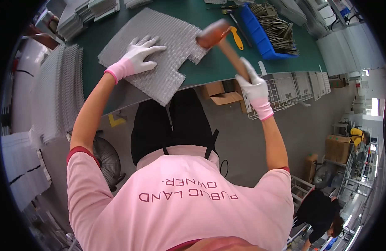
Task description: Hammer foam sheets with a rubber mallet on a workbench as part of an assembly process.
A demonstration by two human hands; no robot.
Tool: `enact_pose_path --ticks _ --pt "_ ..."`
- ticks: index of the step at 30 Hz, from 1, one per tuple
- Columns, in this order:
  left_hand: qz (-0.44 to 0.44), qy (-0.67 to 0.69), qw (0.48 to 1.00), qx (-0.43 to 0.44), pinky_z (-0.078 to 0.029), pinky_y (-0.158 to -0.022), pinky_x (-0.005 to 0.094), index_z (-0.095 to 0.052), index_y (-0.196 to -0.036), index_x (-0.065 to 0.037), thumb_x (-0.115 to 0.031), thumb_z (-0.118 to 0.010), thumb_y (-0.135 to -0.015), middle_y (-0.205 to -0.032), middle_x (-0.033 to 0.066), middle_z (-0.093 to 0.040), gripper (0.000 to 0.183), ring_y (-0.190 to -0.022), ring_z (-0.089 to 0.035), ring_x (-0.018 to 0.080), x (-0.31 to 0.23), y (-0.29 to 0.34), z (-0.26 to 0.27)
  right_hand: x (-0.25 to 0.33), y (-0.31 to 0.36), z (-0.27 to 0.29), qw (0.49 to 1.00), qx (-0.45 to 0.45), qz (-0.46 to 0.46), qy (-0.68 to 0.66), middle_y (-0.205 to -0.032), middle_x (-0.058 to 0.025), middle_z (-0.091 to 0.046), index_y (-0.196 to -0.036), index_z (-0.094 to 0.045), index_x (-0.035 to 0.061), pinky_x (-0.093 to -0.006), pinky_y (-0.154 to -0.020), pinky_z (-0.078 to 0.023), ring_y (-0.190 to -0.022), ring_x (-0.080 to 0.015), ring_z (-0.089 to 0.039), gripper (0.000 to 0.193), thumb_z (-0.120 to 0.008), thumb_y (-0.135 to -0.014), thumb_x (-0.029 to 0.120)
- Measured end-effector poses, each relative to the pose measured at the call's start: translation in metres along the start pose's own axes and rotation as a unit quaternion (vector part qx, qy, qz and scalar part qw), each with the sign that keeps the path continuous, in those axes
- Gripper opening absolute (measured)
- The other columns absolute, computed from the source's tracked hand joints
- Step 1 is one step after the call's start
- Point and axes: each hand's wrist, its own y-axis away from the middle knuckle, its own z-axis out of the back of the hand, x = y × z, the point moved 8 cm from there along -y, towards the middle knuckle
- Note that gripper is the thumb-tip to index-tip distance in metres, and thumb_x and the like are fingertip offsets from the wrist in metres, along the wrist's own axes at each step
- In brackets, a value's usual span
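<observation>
A flat silvery mesh sheet [159, 37], notched along its right side, lies on the green tabletop [189, 12] and juts past the near edge. My left hand [138, 56], in a white glove with a pink cuff, rests on the sheet with its fingers spread. My right hand [253, 83], gloved alike, is wrapped round the wooden handle of a mallet [230, 54]. The mallet's brownish head is blurred and appears over the sheet's right corner; whether it touches cannot be told.
Right of the mallet lie a yellow-handled tool [236, 38] and a blue bin [264, 42] of thin metal pieces. Mesh sheets [59, 88] are stacked at left. Below the table are a wire basket [281, 92] and an opened carton [226, 98]. A fan [106, 157] stands behind left; a person [320, 215] is at far right.
</observation>
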Motion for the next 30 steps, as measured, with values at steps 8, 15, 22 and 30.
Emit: enact_pose_path --ticks 8,15,22,30 --pt "-0.007 -0.029 0.999 -0.024 -0.015 -0.128 0.0583 -0.054 -0.151 -0.028 -0.029 -0.065 -0.082 -0.166 0.0169 -0.036 0.069 -0.155 -0.028 0.0398 0.001 0.003 -0.003 -0.010 0.004 0.000 0.999 -0.004 -0.035 0.029 -0.089 -0.0165 -0.075 -0.152 -0.055 0.0317 -0.0359 -0.076 -0.055 -0.070 -0.0280 -0.069 0.062 -0.075 -0.093 0.032" --pt "-0.019 -0.050 0.997 -0.052 -0.017 -0.128 0.0584 -0.053 -0.151 -0.029 -0.030 -0.065 -0.084 -0.166 0.0142 -0.037 0.069 -0.155 -0.029 0.0395 -0.003 0.007 -0.005 0.032 0.054 -0.007 0.995 -0.036 -0.080 0.056 -0.091 -0.0185 -0.075 -0.153 -0.054 0.0199 -0.0329 -0.068 -0.055 -0.067 -0.0240 -0.068 0.067 -0.077 -0.091 0.014" --pt "0.005 -0.101 0.992 -0.078 -0.022 -0.124 0.0589 -0.051 -0.154 -0.029 -0.038 -0.060 -0.089 -0.164 0.0164 -0.039 0.066 -0.153 -0.032 0.0404 0.007 -0.009 -0.003 0.057 0.098 -0.057 0.996 0.064 -0.054 0.025 -0.110 -0.0154 -0.077 -0.152 -0.056 0.0174 -0.0329 -0.076 -0.059 -0.082 -0.0183 -0.077 0.068 -0.078 -0.089 0.010" --pt "0.021 -0.036 0.998 -0.052 -0.021 -0.118 0.0702 -0.050 -0.154 -0.022 -0.058 -0.060 -0.093 -0.161 0.0296 -0.037 0.072 -0.150 -0.028 0.0550 0.012 -0.042 0.006 0.023 0.086 -0.060 0.975 0.118 -0.109 0.156 -0.105 -0.0168 -0.076 -0.152 -0.054 0.0283 -0.0371 -0.076 -0.059 -0.079 -0.0320 -0.074 0.069 -0.077 -0.088 0.016"
